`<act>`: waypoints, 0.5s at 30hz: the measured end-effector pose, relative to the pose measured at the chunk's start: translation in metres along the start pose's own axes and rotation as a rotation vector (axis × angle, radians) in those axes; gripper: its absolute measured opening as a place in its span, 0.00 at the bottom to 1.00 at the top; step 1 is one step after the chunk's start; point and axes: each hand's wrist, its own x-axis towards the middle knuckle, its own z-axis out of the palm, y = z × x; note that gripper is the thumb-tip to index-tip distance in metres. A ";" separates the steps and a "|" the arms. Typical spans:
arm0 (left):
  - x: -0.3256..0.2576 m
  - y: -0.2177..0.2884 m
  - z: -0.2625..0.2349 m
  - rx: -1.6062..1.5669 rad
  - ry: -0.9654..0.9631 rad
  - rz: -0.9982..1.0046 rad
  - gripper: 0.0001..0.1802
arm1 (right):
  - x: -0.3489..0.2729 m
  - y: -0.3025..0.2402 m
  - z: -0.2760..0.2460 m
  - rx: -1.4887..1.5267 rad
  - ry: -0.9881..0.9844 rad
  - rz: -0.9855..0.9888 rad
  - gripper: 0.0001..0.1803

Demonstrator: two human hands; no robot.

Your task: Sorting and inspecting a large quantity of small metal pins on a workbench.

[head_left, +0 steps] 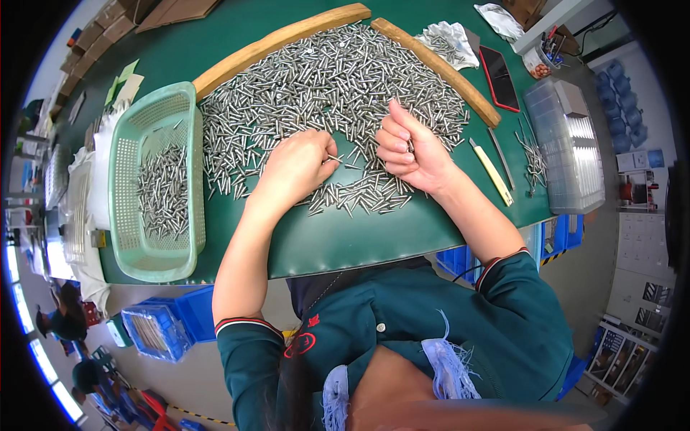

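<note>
The desk (345, 241) is covered in dark green. Across it lies a heap of shiny silver metal pins (330, 86), hemmed by two pale tan wooden strips (280, 43). The perforated basket (154, 179) at the left is mint green. A small knife (493, 172) has a cream-yellow handle. The phone (499, 77) is black with a red edge. Blue crates (162, 327) sit below. The person's jacket (431, 323) is teal with red-striped cuffs.
</note>
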 end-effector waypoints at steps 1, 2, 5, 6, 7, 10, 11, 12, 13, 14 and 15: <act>-0.001 0.001 -0.002 -0.050 -0.062 -0.018 0.08 | 0.000 0.001 0.000 -0.001 -0.001 0.001 0.24; -0.002 0.000 0.000 -0.051 -0.032 -0.011 0.08 | 0.000 0.001 0.001 -0.022 0.006 -0.005 0.23; -0.008 0.000 0.004 0.041 0.093 0.071 0.08 | 0.000 0.002 0.002 -0.049 0.012 -0.017 0.23; -0.009 0.001 0.003 0.042 0.094 0.071 0.08 | 0.000 0.002 0.003 -0.054 0.011 -0.021 0.23; -0.010 0.003 0.003 0.076 0.076 0.060 0.09 | 0.000 0.002 0.003 -0.054 0.011 -0.021 0.23; -0.011 0.005 0.001 0.093 0.067 0.048 0.08 | -0.001 0.002 0.004 -0.073 0.047 -0.032 0.23; -0.011 0.005 0.001 0.075 0.076 0.048 0.08 | -0.001 0.002 0.002 -0.069 0.036 -0.039 0.23; -0.012 0.005 0.002 0.075 0.076 0.048 0.08 | -0.002 0.002 0.001 -0.064 0.024 -0.045 0.22; -0.013 0.005 0.003 0.129 0.109 0.064 0.08 | -0.002 0.002 0.002 -0.064 0.025 -0.047 0.22; -0.014 0.005 0.004 0.184 0.142 0.081 0.07 | -0.002 0.001 0.004 -0.075 0.064 -0.052 0.21; -0.014 0.005 0.005 0.183 0.141 0.083 0.07 | -0.002 0.001 0.005 -0.085 0.103 -0.057 0.21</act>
